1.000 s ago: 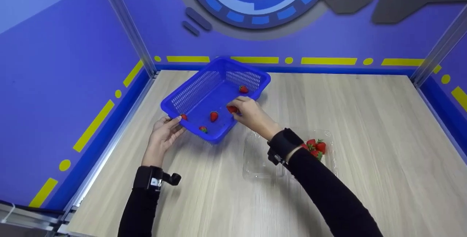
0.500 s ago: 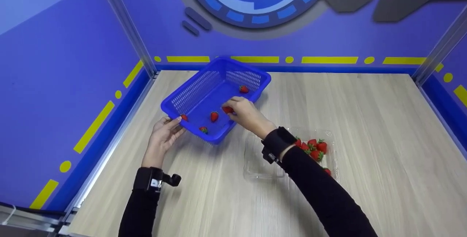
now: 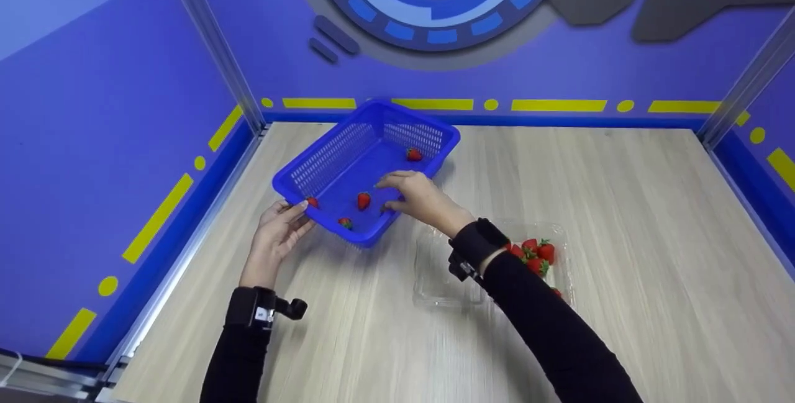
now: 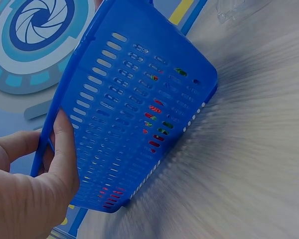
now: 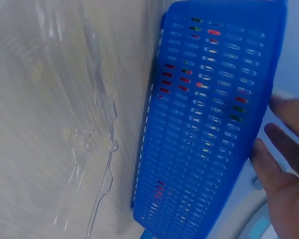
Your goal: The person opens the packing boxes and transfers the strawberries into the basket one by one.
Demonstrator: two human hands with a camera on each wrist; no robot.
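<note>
A blue slotted plastic basket (image 3: 348,170) sits on the table with several strawberries (image 3: 364,200) spread over its floor. At its near left corner my left hand (image 3: 276,236) grips the rim, thumb on top and fingers beneath. In the left wrist view the left hand (image 4: 45,174) pinches that same rim. Over the basket's right side reaches my right hand (image 3: 419,197), thumb and fingers parted with nothing between them. Through the slots in the right wrist view, a strawberry (image 5: 239,108) shows close by the right hand (image 5: 286,164).
A clear plastic clamshell box (image 3: 447,276) lies open to the right of the basket. Several red strawberries (image 3: 537,257) are in its right half, partly hidden by the right forearm. Blue printed walls (image 3: 528,80) border the wooden table (image 3: 646,254) at the back and sides.
My right hand moved slightly left over the basket, then its fingers spread and let go of the strawberry they pinched. The left hand keeps its grip on the rim.
</note>
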